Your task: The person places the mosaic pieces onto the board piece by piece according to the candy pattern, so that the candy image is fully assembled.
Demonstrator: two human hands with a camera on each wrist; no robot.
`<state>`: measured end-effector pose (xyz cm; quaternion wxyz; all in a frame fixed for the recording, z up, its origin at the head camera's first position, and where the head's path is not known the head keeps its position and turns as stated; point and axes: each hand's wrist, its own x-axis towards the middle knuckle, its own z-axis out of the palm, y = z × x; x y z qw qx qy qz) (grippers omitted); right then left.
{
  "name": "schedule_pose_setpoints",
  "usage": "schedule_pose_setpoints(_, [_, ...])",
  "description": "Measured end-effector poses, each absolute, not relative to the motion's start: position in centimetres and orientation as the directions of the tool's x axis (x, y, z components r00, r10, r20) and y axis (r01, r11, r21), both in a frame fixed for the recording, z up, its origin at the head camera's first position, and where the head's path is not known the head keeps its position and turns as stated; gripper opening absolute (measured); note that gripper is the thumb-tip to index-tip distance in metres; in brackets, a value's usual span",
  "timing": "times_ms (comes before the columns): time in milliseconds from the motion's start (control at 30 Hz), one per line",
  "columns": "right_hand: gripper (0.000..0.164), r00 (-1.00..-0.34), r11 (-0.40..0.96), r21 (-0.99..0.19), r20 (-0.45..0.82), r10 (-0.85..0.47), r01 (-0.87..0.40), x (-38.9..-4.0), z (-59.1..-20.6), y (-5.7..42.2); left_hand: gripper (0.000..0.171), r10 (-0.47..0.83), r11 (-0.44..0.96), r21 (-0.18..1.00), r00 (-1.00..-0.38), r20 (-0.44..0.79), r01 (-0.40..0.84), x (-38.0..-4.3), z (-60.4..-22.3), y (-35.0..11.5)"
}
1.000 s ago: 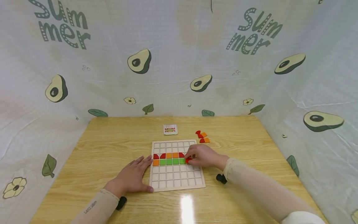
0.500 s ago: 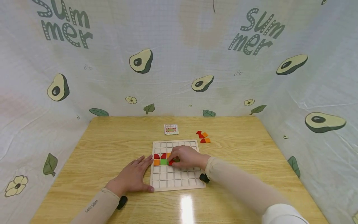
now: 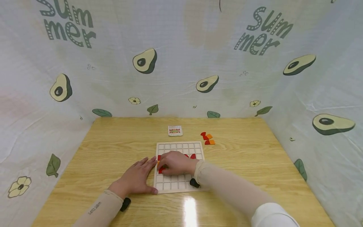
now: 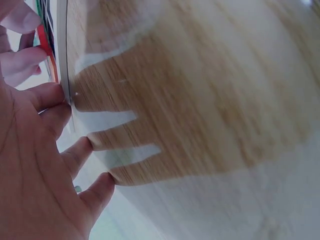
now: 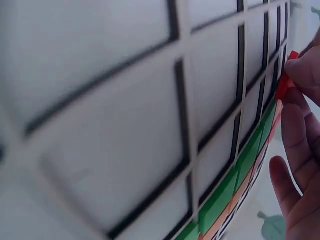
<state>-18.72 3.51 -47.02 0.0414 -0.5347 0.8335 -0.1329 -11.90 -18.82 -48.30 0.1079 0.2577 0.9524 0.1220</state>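
Observation:
A pale gridded board [image 3: 177,185] lies on the wooden table. My left hand [image 3: 136,178] rests at its left side with fingers spread, the fingertips and thumb along the edge. Between thumb and fingers, my right hand [image 3: 175,164] pinches a small red tile [image 5: 286,82] over the board's left column. In the head view that hand covers most of the laid tiles; a red quarter-round tile [image 3: 193,156] shows right of it. A row of green tiles [image 5: 220,202] lies in the grid, seen in the right wrist view.
Behind the board lies a small pattern card [image 3: 175,130]. Several loose red tiles [image 3: 203,134] and orange tiles [image 3: 212,142] are on the table at the board's back right. A printed cloth [image 3: 175,50] hangs around the table's far side and flanks.
My right hand has travelled leftward across the board with the red tile, from its right side to its left column. The left hand has stayed at the edge.

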Motion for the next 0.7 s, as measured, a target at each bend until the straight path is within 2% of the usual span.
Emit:
schedule_pose_setpoints(333, [0.017, -0.401, 0.382, -0.164, 0.099, -0.911, -0.909, -18.64, -47.76, 2.78, 0.118, 0.519, 0.824, 0.316, -0.849, -0.093, 0.470, -11.96, -48.93, -19.10])
schedule_pose_setpoints(700, [0.014, -0.413, 0.393, -0.163, 0.113, -0.904, -0.905, -18.71, -47.41, 3.22, 0.117, 0.519, 0.827, 0.312, -0.849, -0.102, 0.468, -11.90, -48.84, -18.99])
